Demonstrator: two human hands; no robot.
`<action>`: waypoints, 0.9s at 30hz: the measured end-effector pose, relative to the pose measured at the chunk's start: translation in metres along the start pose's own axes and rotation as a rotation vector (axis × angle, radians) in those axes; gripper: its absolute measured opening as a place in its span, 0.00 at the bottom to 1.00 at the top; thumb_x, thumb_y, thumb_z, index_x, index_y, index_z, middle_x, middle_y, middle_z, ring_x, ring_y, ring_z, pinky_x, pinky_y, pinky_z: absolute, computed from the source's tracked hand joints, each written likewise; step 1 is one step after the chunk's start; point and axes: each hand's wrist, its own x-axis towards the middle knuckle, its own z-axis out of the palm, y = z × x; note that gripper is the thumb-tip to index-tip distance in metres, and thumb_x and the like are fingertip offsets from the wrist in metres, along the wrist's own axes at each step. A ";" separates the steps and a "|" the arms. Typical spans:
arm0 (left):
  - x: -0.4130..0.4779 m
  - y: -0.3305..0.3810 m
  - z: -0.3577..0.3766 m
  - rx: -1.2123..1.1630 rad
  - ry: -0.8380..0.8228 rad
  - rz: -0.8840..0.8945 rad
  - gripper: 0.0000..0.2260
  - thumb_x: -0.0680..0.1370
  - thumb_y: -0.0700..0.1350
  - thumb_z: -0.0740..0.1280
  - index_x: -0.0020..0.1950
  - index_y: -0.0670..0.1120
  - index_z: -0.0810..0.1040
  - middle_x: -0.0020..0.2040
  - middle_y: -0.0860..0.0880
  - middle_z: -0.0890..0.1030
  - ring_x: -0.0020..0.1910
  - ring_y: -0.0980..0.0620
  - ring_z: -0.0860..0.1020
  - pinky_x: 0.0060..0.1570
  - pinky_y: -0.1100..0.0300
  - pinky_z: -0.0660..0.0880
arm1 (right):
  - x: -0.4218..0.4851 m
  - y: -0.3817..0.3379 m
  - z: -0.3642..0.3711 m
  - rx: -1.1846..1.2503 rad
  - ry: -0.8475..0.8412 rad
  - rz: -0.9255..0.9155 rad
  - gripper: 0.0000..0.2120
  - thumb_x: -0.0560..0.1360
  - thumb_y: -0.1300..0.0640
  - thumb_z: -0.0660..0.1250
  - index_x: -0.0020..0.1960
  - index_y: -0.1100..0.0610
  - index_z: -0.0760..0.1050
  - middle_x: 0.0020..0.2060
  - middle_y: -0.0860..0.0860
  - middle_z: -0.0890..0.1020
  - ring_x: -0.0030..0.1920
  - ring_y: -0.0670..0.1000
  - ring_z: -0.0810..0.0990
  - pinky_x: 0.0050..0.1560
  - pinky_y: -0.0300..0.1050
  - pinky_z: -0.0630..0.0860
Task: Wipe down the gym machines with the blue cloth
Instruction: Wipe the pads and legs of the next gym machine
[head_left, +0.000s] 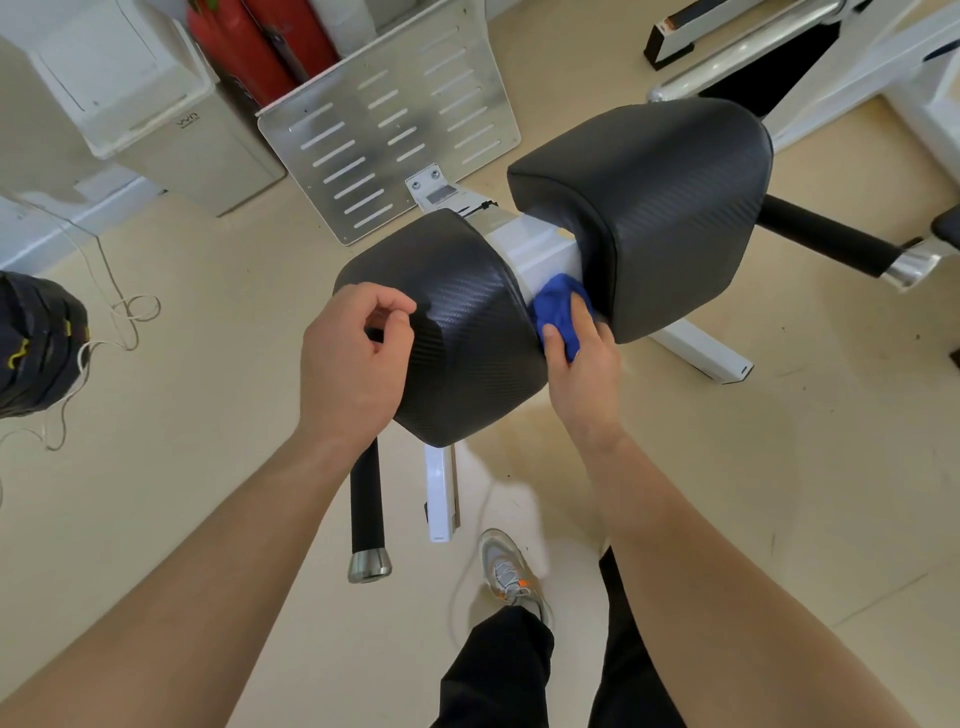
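A gym machine stands below me with two black padded cushions, the near left pad (467, 322) and the far right pad (654, 208), joined by a white frame bar (540, 249). My right hand (582, 358) presses a bunched blue cloth (558, 306) into the gap between the pads, against the white bar. My left hand (353, 353) rests on the near pad's left side, fingers curled loosely with nothing in them.
A slotted metal footplate (384, 130) tilts up behind the pads. Black handles stick out at lower left (368, 514) and right (826, 234). Red extinguishers (260, 41), a white bin (156, 104), loose cord (124, 312) and my shoe (511, 571) are on the beige floor.
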 end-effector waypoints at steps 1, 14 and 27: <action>0.000 0.002 0.000 0.003 0.000 0.002 0.07 0.78 0.45 0.63 0.48 0.58 0.77 0.46 0.59 0.80 0.47 0.66 0.76 0.43 0.79 0.68 | 0.001 0.002 -0.002 -0.008 -0.011 0.005 0.25 0.83 0.47 0.60 0.78 0.53 0.64 0.66 0.56 0.74 0.65 0.55 0.73 0.63 0.39 0.66; 0.002 0.019 0.010 0.067 -0.002 0.032 0.06 0.79 0.46 0.63 0.49 0.58 0.77 0.48 0.59 0.79 0.48 0.66 0.76 0.43 0.81 0.67 | 0.014 -0.038 0.010 -0.002 0.209 -0.032 0.23 0.82 0.48 0.61 0.76 0.51 0.67 0.54 0.55 0.76 0.50 0.50 0.73 0.51 0.42 0.72; -0.009 0.023 0.003 0.082 0.014 -0.008 0.07 0.80 0.44 0.64 0.48 0.58 0.76 0.48 0.59 0.78 0.48 0.70 0.75 0.43 0.83 0.66 | 0.017 -0.047 0.000 -0.035 0.152 -0.085 0.22 0.83 0.50 0.61 0.75 0.52 0.67 0.53 0.55 0.77 0.48 0.49 0.73 0.48 0.40 0.70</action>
